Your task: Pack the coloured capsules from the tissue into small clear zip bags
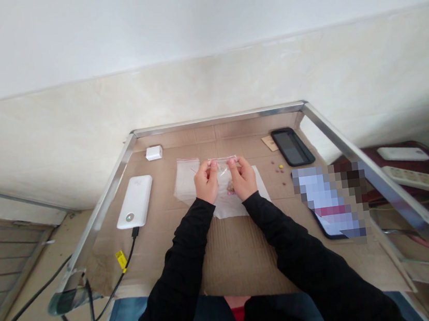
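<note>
Both my hands pinch the top edge of a clear zip bag [223, 167], one at each end of its reddish seal strip. My left hand [206, 181] is closed on the bag's left end, thumb on top. The right end is gripped by my right hand [242, 178] in the same way. Small items show near the right palm, too small to name. Under the hands lies a white sheet [228, 210]. A stack of clear zip bags [186, 180] rests just left of my left hand.
Several small beads [281, 166] lie right of the hands, near a black phone [293, 146] and a second phone [329, 203] with a blurred screen. At left are a white power bank [134, 201] with a black cable [132, 254] and a white charger [154, 153]. A metal frame [217, 122] borders the cardboard.
</note>
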Motion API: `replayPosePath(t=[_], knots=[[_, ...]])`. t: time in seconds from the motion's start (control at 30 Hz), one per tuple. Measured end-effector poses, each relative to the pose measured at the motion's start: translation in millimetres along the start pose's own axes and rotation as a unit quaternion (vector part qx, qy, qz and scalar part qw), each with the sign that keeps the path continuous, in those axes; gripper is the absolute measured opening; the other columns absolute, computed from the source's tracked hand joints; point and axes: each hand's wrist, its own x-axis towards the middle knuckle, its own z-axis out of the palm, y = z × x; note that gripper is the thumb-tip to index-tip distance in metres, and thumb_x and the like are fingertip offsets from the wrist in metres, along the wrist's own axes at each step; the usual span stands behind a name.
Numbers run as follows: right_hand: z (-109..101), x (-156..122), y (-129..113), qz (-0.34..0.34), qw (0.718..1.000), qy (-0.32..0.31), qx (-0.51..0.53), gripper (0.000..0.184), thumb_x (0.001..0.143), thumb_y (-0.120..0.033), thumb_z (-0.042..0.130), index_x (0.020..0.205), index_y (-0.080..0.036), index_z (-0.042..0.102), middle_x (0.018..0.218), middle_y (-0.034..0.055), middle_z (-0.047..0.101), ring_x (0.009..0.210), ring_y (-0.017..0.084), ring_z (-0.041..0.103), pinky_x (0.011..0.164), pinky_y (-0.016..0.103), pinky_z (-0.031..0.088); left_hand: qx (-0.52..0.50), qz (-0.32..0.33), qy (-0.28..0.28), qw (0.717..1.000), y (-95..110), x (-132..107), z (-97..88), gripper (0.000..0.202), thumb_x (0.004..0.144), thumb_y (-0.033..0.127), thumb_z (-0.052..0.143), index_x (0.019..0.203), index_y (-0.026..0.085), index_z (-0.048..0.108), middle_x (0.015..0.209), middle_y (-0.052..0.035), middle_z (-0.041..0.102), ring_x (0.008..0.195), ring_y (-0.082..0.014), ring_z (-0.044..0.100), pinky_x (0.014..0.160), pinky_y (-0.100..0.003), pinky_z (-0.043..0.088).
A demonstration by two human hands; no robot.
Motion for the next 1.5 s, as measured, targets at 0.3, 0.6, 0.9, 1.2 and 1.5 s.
replayPosePath(t=[0.3,0.6,0.9,1.2,1.5], knots=[[1,-2,-7,0.037,0.997,0.007,0.068,0.029,0.076,-0.05,0.045,0.079,-0.021,0.046,0.037,-0.0099,0.032,0.026,0.006,0.026,0.025,0.016,0.022,-0.011,0.003,-0.001,1.0,3,-1,1.3,0.03,0.08,0.043,0.043,0.068,0.016,0.049,0.039,0.0081,0.032,0.031,-0.004,0.032,0.031,-0.016,0.023],[1,0,-8,0.088,0.989,-0.036,0.112,0.031,0.071,-0.049,0.052,0.083,-0.02,0.048,0.036,-0.0105,0.036,0.024,0.006,0.03,0.024,0.017,0.028,-0.057,-0.025,-0.036,0.997,-5,2,3.0,0.03,0.078,0.043,0.047,0.068,0.015,0.05,0.04,0.0078,0.034,0.03,-0.0032,0.03,0.029,-0.015,0.02],[-1,0,-12,0.061,0.994,-0.054,0.079,0.029,0.071,-0.047,0.052,0.078,-0.018,0.051,0.042,-0.0066,0.042,0.029,0.006,0.031,0.029,0.019,0.028,-0.043,-0.017,-0.05,0.998,-3,1,2.0,0.027,0.075,0.04,0.052,0.069,0.014,0.056,0.043,0.0066,0.038,0.034,-0.0039,0.03,0.033,-0.017,0.023],[1,2,-6,0.011,0.998,-0.043,0.048,0.032,0.077,-0.047,0.044,0.079,-0.016,0.055,0.048,-0.0033,0.048,0.035,0.006,0.034,0.034,0.018,0.024,-0.044,-0.012,-0.026,0.999,-8,3,1.0,0.024,0.075,0.038,0.051,0.07,0.015,0.054,0.052,0.0047,0.046,0.042,-0.0051,0.038,0.041,-0.018,0.029],[-3,4,-4,-0.012,0.998,-0.066,0.02,0.032,0.079,-0.046,0.042,0.065,-0.018,0.047,0.044,-0.0059,0.037,0.038,0.007,0.034,0.039,0.019,0.026,-0.03,0.002,-0.06,0.998,0,3,-0.9,0.025,0.075,0.037,0.052,0.065,0.014,0.053,0.056,0.0019,0.05,0.051,-0.0074,0.045,0.048,-0.019,0.034]])
